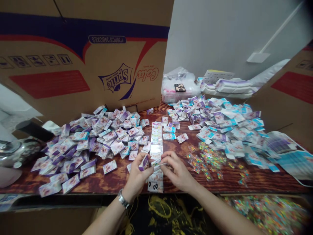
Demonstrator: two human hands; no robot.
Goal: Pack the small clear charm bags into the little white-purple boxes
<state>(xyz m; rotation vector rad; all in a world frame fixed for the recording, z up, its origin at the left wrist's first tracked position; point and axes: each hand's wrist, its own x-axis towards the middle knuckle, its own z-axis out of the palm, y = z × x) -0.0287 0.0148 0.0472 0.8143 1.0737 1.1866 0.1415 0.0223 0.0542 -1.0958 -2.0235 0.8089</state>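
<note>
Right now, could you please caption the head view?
Left hand holds a purple carton as right hand pinches a small printed card above a printed strip on a wood-grain table, amid heaps of cartons.

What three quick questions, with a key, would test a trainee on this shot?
1. True or false: the left hand wears a metal wristwatch.
2. What trim colour do the small boxes piled to the left of the printed strip show? A purple, B teal, C red.
3. Fill in the blank: the brand name printed on the cardboard carton behind the table is ____.

Key: 1 true; 2 A; 3 Sprite.
</note>
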